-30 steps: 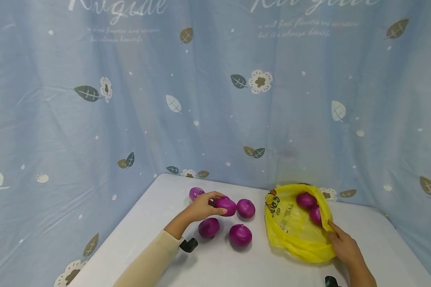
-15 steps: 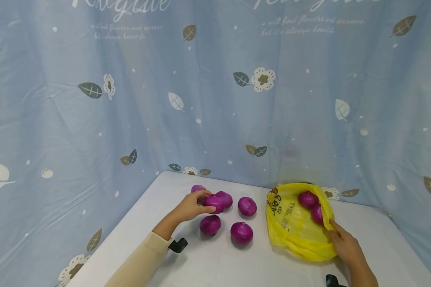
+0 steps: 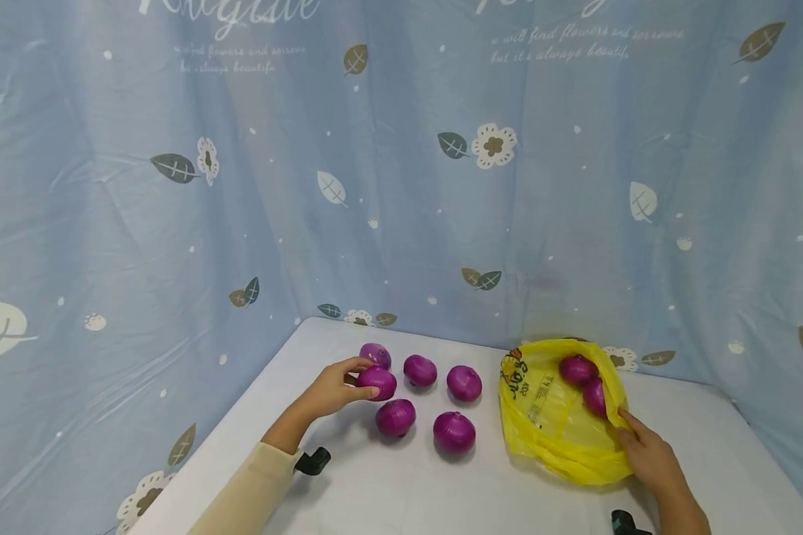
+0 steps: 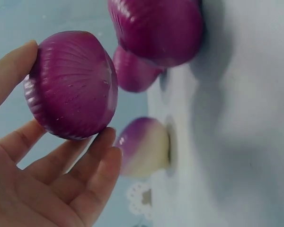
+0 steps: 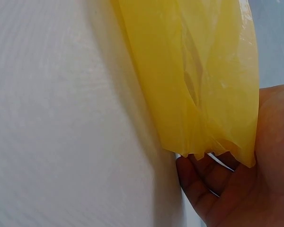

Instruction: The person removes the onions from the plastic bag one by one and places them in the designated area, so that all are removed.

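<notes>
the left hand (image 3: 334,388) grips a red onion (image 3: 377,383), its thumb on one side and its bent fingers on the other, spread only as wide as the onion. the held onion is round and a bit squat, deep purple-red and glossy, with fine ribs running along its skin and a few tiny dark specks showing close up. it is held off the white counter (image 3: 495,505), near the counter's left side, between 2 of the loose onions in the head view.

5 onions rest on the counter: 1 at the far left (image 3: 375,351), 1 at the back (image 3: 420,371), 1 nearest the bag at the back (image 3: 465,383), 1 in front of the held onion (image 3: 395,417) and 1 at the front (image 3: 454,433). they are much the same round shape and shiny purple; in the left wrist view 1 of them is purple on one side and cream on the other.

the right hand (image 3: 649,455) pinches the near right edge of a thin yellow plastic bag (image 3: 542,446), with its fingers partly hidden by the plastic. the bag lies with its mouth wide, black print showing, and 2 more purple onions (image 3: 578,369) sit inside, touching, toward its right. a blue curtain (image 3: 401,208) with leaves and white flowers stands behind.
</notes>
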A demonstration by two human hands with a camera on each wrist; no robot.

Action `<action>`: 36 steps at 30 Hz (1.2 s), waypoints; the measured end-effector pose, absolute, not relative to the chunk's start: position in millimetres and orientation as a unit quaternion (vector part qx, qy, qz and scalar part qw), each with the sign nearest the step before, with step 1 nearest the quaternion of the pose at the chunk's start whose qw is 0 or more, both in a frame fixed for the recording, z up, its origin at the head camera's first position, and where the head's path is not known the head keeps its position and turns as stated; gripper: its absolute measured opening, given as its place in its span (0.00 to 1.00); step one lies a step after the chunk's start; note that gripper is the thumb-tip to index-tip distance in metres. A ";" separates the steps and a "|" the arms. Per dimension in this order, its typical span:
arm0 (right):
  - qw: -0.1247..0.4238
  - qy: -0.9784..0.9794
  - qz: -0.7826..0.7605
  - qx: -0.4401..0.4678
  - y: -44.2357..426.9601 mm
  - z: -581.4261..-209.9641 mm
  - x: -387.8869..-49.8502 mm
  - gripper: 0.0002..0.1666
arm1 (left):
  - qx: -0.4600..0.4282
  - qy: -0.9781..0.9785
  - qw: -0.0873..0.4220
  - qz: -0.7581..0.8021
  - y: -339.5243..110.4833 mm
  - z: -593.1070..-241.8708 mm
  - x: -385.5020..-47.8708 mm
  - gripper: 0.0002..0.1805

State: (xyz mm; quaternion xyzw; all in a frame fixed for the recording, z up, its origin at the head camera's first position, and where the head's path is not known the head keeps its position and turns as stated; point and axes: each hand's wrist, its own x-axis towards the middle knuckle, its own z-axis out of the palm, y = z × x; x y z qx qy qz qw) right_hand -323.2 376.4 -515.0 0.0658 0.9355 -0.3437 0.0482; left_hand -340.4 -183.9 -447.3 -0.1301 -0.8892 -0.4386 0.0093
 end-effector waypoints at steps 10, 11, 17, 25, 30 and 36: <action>0.045 0.939 -0.335 0.063 376.3 -514.6 -321.7 0.39 | -0.107 -0.895 0.024 -0.432 -204.2 -460.8 -333.7 0.32; 0.045 0.938 -0.338 0.065 375.8 -514.3 -321.8 0.39 | -0.104 -0.897 0.026 -0.429 -206.1 -462.5 -333.1 0.32; 0.043 0.935 -0.344 0.068 374.6 -515.7 -323.7 0.40 | -0.091 -0.904 0.034 -0.415 -220.9 -472.8 -328.3 0.31; 0.046 0.937 -0.339 0.075 375.7 -515.2 -323.3 0.39 | -0.078 -0.911 0.025 -0.404 -229.1 -477.7 -320.5 0.30; 0.044 0.937 -0.339 0.079 375.3 -515.5 -323.4 0.38 | -0.064 -0.910 0.029 -0.409 -228.4 -481.5 -319.5 0.31; 0.041 0.939 -0.335 0.075 374.4 -516.0 -323.2 0.38 | -0.056 -0.912 0.031 -0.406 -226.5 -486.9 -322.7 0.34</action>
